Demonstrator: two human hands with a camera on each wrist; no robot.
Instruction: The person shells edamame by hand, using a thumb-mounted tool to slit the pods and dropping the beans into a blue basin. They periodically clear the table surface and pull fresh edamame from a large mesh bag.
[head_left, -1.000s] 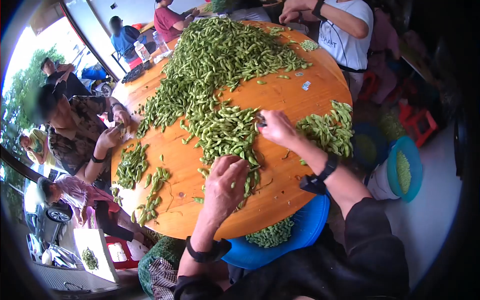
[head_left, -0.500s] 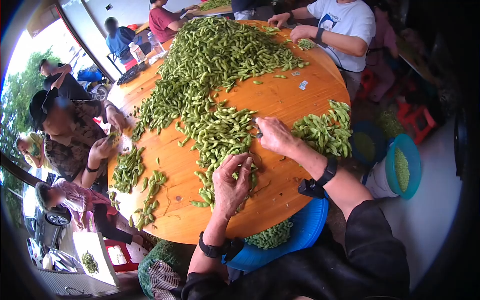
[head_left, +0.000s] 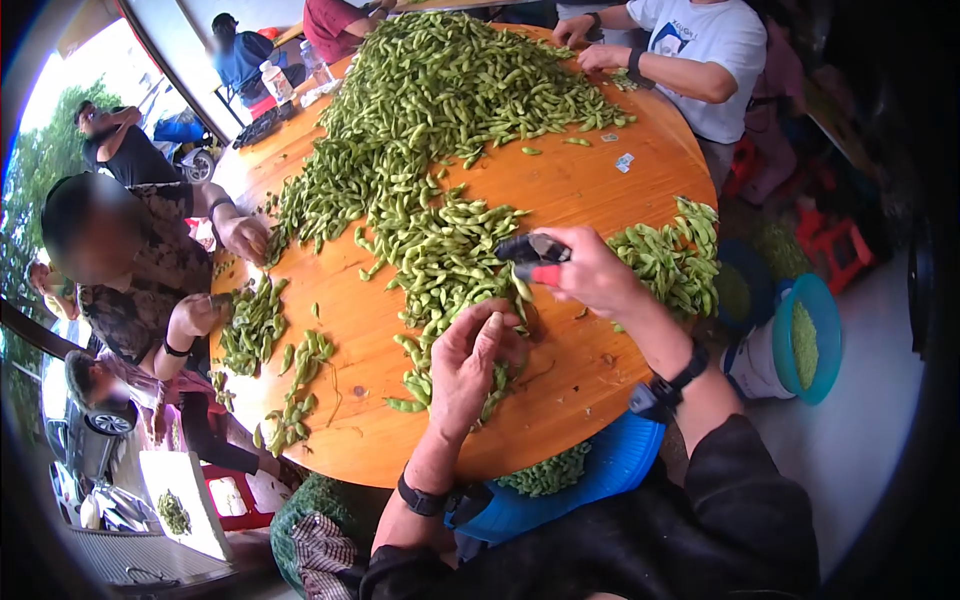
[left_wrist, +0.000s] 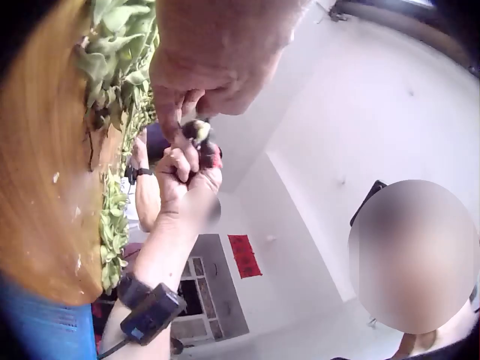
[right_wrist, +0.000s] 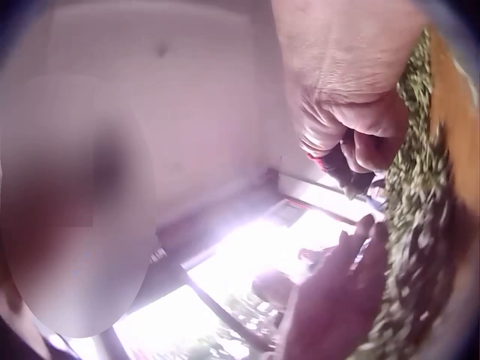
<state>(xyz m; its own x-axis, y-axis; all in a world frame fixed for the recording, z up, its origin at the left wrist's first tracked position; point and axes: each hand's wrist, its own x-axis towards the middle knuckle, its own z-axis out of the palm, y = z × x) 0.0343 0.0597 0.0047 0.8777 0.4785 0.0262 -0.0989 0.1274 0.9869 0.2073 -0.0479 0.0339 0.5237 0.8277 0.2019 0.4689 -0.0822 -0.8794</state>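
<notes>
In the head view, my left hand (head_left: pixel 470 365) is raised in front of the near pile, thumb and fingers drawn together at a green bean pod (head_left: pixel 523 289). Facing it, my right hand (head_left: pixel 595 275) holds a small black-and-red tool (head_left: pixel 530 250) whose exact kind I cannot tell. The two hands nearly meet over the pods. Seen from the left wrist, the left hand (left_wrist: pixel 225 60) reaches down to the right hand (left_wrist: pixel 187 187), with something pale and green between the fingertips. In the right wrist view, the right hand's curled fingers partly hide the tool.
A big heap of bean pods (head_left: pixel 440 90) covers the far side of the round wooden table (head_left: pixel 570 370), with a smaller pile (head_left: pixel 670 255) at right. A blue basin (head_left: pixel 620 455) holding green pods sits below the near edge. Other people work around the table.
The right hand turned and brought the black-and-red tool up into clearer view. My left hand shifted slightly right, toward the tool, and a pod now shows between the hands.
</notes>
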